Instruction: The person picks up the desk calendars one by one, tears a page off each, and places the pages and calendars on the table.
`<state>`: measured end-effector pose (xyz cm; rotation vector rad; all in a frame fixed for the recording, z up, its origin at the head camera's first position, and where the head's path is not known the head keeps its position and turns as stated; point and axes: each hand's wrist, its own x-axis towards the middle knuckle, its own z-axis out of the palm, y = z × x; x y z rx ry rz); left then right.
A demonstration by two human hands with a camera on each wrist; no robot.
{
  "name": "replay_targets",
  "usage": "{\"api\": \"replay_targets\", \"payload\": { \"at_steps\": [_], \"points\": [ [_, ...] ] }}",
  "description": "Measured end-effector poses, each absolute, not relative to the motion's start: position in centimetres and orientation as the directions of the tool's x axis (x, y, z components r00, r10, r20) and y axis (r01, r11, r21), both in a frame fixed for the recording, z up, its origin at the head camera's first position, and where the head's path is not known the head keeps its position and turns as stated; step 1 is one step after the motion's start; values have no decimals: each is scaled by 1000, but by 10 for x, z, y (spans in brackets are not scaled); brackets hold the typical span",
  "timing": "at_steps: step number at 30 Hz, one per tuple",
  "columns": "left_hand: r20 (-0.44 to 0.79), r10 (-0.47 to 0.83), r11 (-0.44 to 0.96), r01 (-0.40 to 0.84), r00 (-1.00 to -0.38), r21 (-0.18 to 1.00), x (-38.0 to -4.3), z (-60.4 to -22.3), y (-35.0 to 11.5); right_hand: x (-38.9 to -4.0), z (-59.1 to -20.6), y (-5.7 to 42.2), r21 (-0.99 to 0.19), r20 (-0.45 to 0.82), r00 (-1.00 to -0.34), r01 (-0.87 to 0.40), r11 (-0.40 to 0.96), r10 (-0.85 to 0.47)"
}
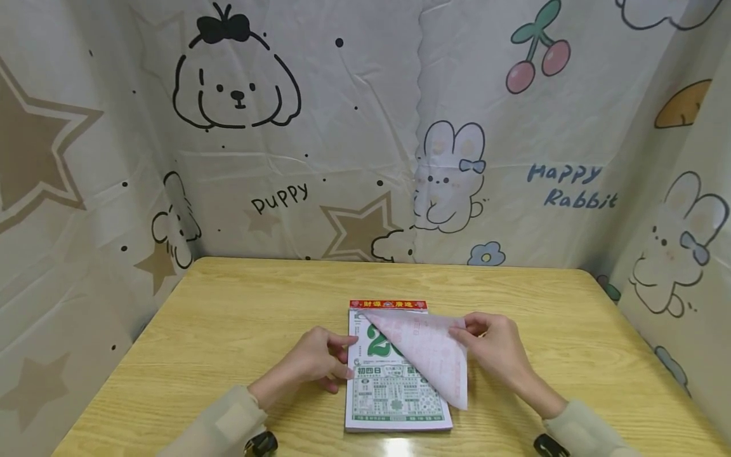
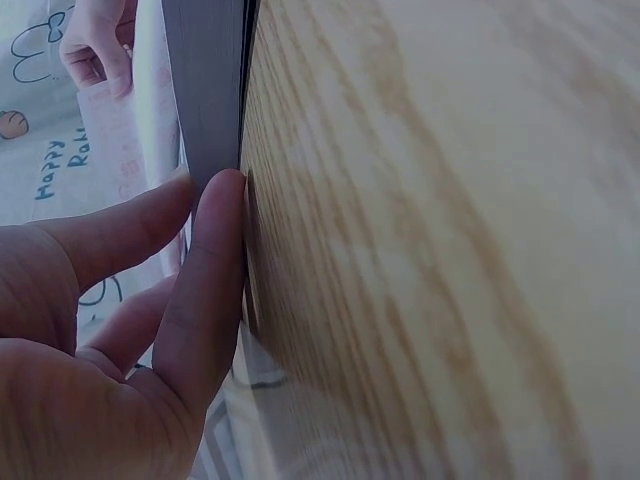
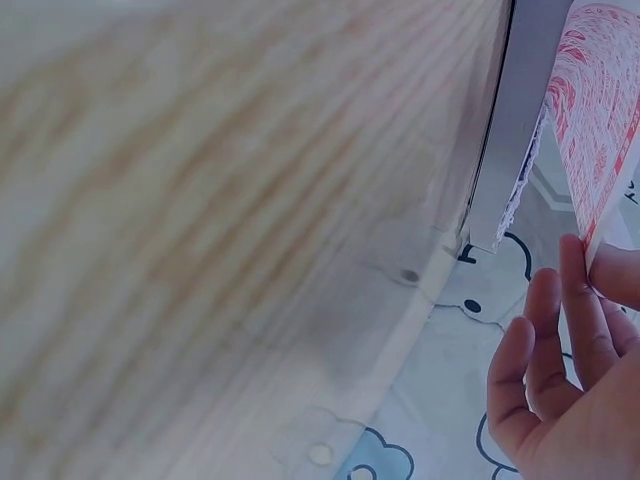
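Observation:
On the table lies a thick tear-off calendar [image 1: 394, 406] with a red header strip and green print. Its top page [image 1: 436, 346] is lifted from the right and folded diagonally, showing its pale back with faint red print. My right hand [image 1: 499, 346] pinches the page's free corner between thumb and fingers; the right wrist view shows the page [image 3: 598, 130] hanging taut from that pinch. My left hand [image 1: 320, 358] holds the pad's left edge. In the left wrist view, fingers [image 2: 205, 270] touch the thick side of the pad [image 2: 212, 90] and its upper face.
The light wood-grain table [image 1: 257, 304] extends around the calendar. A pale printed curtain [image 1: 342, 139] with cartoon animals and stars hangs behind the table and along both sides. Dark wrist devices [image 1: 261, 443] sit at both sleeves.

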<state>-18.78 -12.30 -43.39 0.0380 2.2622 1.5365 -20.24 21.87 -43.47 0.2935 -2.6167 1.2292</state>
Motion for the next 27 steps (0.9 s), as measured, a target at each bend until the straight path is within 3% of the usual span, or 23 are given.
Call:
{"api": "replay_targets", "payload": {
  "at_steps": [27],
  "points": [
    [-303,241,415,-184,-922,891,-188,-433,-121,-201,-431,222,-741,226,-971,-225,633,-80]
  ]
}}
